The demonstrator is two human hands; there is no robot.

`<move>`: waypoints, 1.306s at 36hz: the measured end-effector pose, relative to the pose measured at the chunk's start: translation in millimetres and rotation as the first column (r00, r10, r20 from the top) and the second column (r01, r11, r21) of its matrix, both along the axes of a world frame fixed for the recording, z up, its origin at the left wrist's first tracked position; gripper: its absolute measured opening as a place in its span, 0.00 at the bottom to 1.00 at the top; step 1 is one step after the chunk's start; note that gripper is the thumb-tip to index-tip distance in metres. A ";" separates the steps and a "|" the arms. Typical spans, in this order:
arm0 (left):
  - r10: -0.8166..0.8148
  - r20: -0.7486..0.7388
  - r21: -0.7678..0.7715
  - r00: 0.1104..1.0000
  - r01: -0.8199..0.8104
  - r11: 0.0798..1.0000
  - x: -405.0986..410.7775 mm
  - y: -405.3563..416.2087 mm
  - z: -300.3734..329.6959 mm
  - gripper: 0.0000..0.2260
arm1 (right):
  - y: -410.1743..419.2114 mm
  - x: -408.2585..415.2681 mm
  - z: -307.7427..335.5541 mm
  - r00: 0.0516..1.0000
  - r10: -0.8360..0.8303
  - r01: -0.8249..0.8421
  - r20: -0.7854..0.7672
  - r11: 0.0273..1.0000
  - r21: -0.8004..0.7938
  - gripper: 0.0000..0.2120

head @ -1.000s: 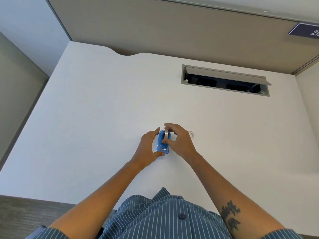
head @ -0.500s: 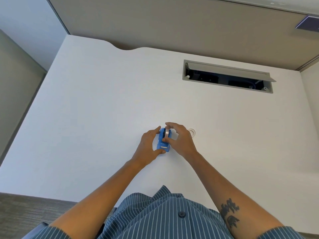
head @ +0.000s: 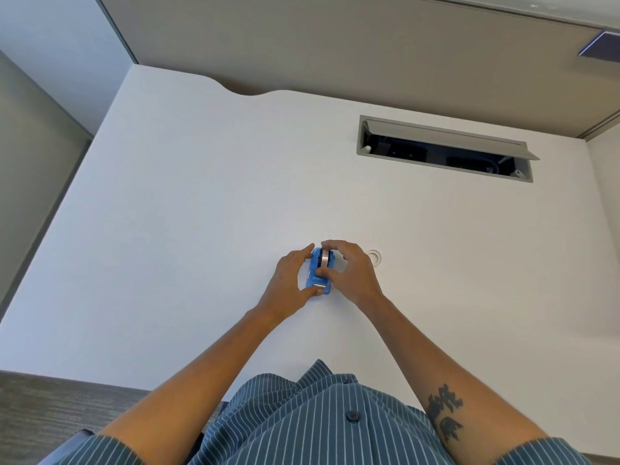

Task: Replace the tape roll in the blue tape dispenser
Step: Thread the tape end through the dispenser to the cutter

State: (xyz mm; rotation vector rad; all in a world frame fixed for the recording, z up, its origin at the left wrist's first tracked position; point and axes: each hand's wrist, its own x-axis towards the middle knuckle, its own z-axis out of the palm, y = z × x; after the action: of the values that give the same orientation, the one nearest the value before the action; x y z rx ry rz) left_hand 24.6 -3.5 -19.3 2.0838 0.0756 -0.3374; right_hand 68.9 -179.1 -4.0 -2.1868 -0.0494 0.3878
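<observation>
A small blue tape dispenser (head: 315, 275) rests on the white desk (head: 188, 229) in front of me. My left hand (head: 290, 283) grips its left side, thumb at the near end by the metal cutter. A tape roll (head: 324, 258) stands on edge in the dispenser's far part, and my right hand (head: 350, 273) pinches it between forefinger on top and thumb below. Another clear tape ring (head: 374, 256) lies flat on the desk just right of my right hand, partly hidden by it.
An open grey cable hatch (head: 443, 147) is set into the desk at the far right. A beige partition (head: 335, 45) runs along the back edge. The desk's near edge is just before my striped shirt (head: 318, 421).
The roll has sunk lower into the dispenser under my right fingers. Both hands stay in place on the dispenser; the camera has shifted slightly.
</observation>
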 end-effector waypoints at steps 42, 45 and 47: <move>-0.047 -0.002 0.034 0.999 0.047 0.998 2.5 3.0 -8.4 0.41 | -5.4 -1.9 7.5 0.988 -0.080 0.079 0.130 0.997 0.016 0.06; -0.061 -0.009 0.036 0.998 0.061 0.997 3.1 3.7 -8.0 0.41 | -4.8 -2.5 8.9 0.988 -0.072 0.072 0.138 0.997 -0.001 0.06; -0.068 -0.014 0.046 0.998 0.068 0.997 3.8 3.8 -7.2 0.41 | -4.9 -1.2 7.5 0.988 -0.058 0.059 0.146 0.998 -0.007 0.06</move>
State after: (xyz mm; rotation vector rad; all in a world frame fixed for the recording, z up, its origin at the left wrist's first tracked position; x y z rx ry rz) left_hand 28.4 0.3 -26.4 2.1341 0.0204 -0.3936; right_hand 67.7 -184.1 3.6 -2.2197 -0.0634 0.1954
